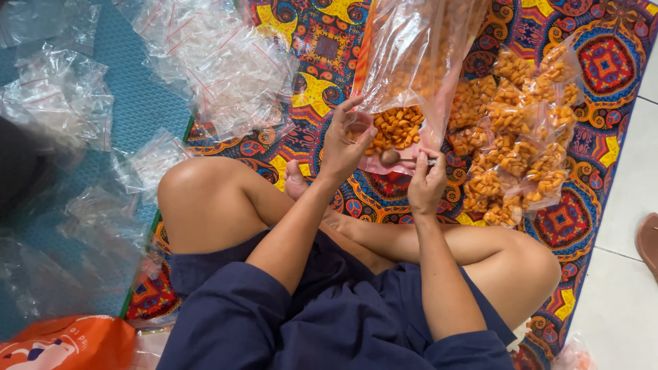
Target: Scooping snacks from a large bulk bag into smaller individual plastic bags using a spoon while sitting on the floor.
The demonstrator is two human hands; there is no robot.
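left hand (pixel 345 140) fingers pinch small clear bag (pixel 356 125), frame centre | right hand (pixel 426 179) fingers clamped on spoon (pixel 396 157) | risk: limp bag mouth folds, orange snacks (pixel 396 127) spill onto mat (pixel 322 41)

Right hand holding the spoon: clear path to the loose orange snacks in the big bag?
Probably yes. The right hand holds the spoon right at the open big bag, beside the loose snacks; nothing lies between them.

A home floor used as a snack-packing spot: patterned mat (pixel 322 41) on white tiles (pixel 617 274), heaps of empty clear bags (pixel 219 62) (filled ones (pixel 521 130) alongside), a sandal (pixel 648 243) nearby
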